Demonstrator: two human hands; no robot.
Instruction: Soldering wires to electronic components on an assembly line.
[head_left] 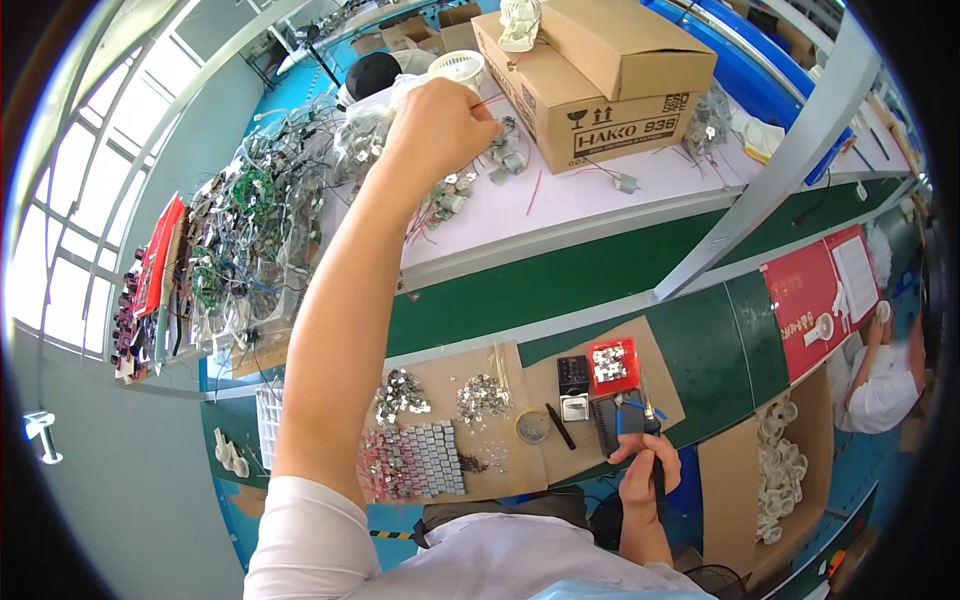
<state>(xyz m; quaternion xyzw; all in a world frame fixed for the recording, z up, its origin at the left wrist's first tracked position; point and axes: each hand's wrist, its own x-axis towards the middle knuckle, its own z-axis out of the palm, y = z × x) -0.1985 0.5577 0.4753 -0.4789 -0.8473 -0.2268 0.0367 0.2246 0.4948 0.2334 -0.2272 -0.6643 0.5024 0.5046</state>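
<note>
My left hand [440,125] is stretched up to the white upper shelf [600,185], back of the hand toward me. Its fingers are curled shut at a thin red wire [490,100] beside several small silver motors [505,158]; what lies inside the fist is hidden. My right hand [645,478] is low, at the near edge of the green bench [700,335]. It grips a dark pen-like tool with a blue collar [632,418], tip pointing up over a brown cardboard mat [520,375].
Cardboard boxes [600,90] and a white round grille [455,68] stand on the shelf. A tangle of wired parts [250,230] fills the left. The mat holds silver parts [420,455] and a red tray [612,362]. A slanted metal post [790,150] crosses right; a co-worker [885,385] sits beyond.
</note>
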